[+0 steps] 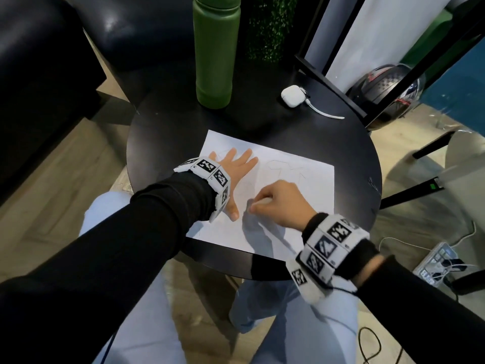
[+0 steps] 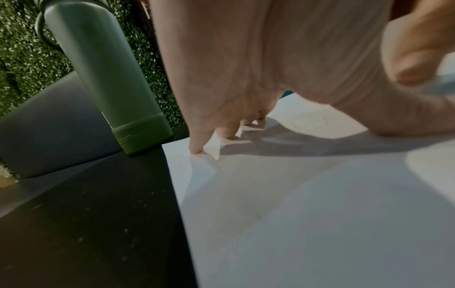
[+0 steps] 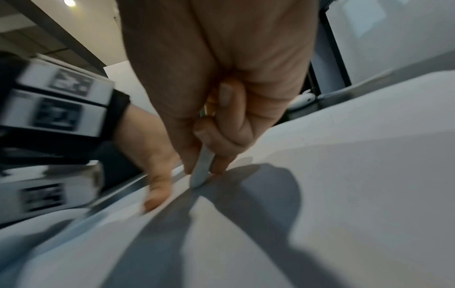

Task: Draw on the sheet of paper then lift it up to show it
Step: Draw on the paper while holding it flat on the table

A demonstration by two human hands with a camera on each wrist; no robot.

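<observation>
Near the lower middle of the head view, the right hand (image 1: 279,203) pinches a slim pale-grey pen (image 3: 202,167) between thumb and curled fingers; the right wrist view shows its tip touching the white sheet of paper (image 1: 309,179), with the hand's shadow spreading over the page beneath it. Just left of that grip, the left hand (image 1: 232,174) lies on the same sheet with fingers straight and spread — the left wrist view shows the fingertips (image 2: 197,150) pressing the paper, the thumb reaching toward the pen hand without touching it. Faint thin pencil-like lines mark the sheet above and to the right of the right hand; what they form cannot be told. The paper lies flat and skewed on the round black table (image 1: 162,132), its near edge close to the table's rim.

Toward the top of the frame, well apart from the sheet, a tall matte-green metal bottle (image 1: 215,51) stands upright. To its right rests a small white earbud case (image 1: 292,96) with a white cable (image 1: 324,112) trailing from it — both off the paper. Both wrists wear white bands printed with black square markers (image 1: 328,248). Nothing stands between the pen and the page.
</observation>
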